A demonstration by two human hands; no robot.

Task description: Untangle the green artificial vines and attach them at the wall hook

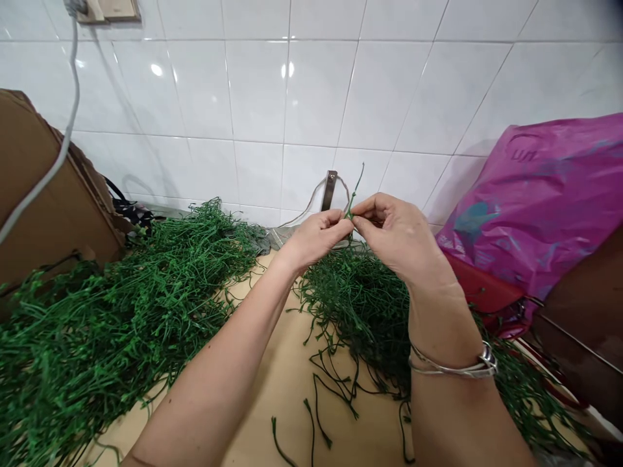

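Note:
Between the fingertips of both hands is a thin green artificial stem (355, 190), its dark tip pointing up. My left hand (324, 235) is closed, thumb and forefinger pinching the stem from the left. From the right, my right hand (392, 230) pinches at the same spot, thumb and fingertips nearly touching the left ones. Part of the stem is hidden by the fingers. Below the hands lies a pile of dark green stems (367, 305). A larger, bushier heap of green stems (146, 311) spreads to the left.
Several loose stems lie on the tan tabletop (272, 383). A cardboard box (43, 188) stands at left, with a grey cable (68, 130) hanging before it. A pink plastic bag (545, 201) and a red bag (481, 285) are at right. White tiled wall (195, 84) rises behind.

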